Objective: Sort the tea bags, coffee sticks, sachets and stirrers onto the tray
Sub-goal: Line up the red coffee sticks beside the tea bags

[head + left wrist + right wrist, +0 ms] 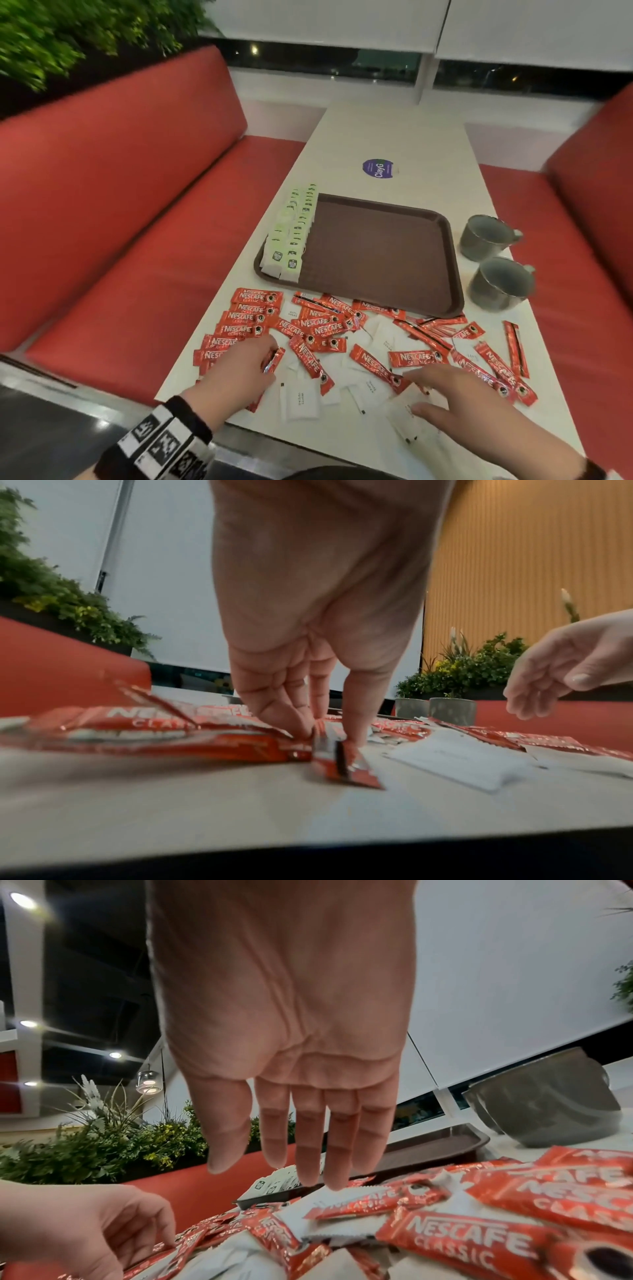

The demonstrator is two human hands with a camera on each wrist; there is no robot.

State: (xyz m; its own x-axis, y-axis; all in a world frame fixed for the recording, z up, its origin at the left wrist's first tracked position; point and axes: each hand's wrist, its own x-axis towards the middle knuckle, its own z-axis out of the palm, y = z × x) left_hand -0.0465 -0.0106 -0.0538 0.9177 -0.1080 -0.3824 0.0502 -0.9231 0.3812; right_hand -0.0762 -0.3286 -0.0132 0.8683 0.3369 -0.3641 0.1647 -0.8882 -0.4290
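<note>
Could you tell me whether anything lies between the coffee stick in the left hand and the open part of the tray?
Nothing upright blocks it. The left hand pinches a coffee stick; between it and the tray only loose sticks and white sachets lie flat on the table. The tea bags fill the tray's left edge; the rest looks bare.

Open tray floor ahead, clutter under both hands

Beyond the left hand [239, 366], which pinches a coffee stick [272, 359], red sticks [257, 310] overlap thickly with little bare table between; the tea bags [291, 233] fill only the tray's [376, 253] left strip, leaving its brown floor bare to the right. Under the spread right hand [455, 390] lie white sachets [299, 401] and more sticks. Two grey mugs [489, 236] stand just right of the tray, ahead of that hand, narrowing the way there
</note>
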